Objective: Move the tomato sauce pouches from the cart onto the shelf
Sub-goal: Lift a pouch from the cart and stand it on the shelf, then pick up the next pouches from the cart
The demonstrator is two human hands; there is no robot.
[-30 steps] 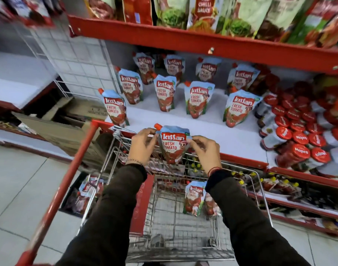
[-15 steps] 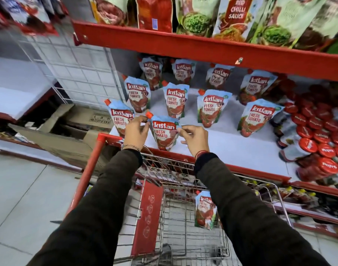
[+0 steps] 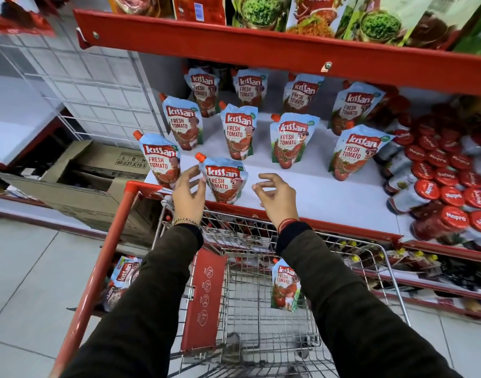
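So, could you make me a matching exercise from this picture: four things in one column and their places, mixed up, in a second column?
Things:
1. newest tomato pouch
2. last pouch in cart
3. jars with red lids
4. cardboard box

Places:
A. on the floor, left of the shelf
B. at the front edge of the shelf, by the left hand
C. inside the wire basket
D. lying stacked at the right end of the shelf

Pairs: 1-B, 2-C, 3-D, 4-A

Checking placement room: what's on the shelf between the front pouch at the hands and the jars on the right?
Head view: bare white shelf between front pouch and jars; only the right hand hovers over it.
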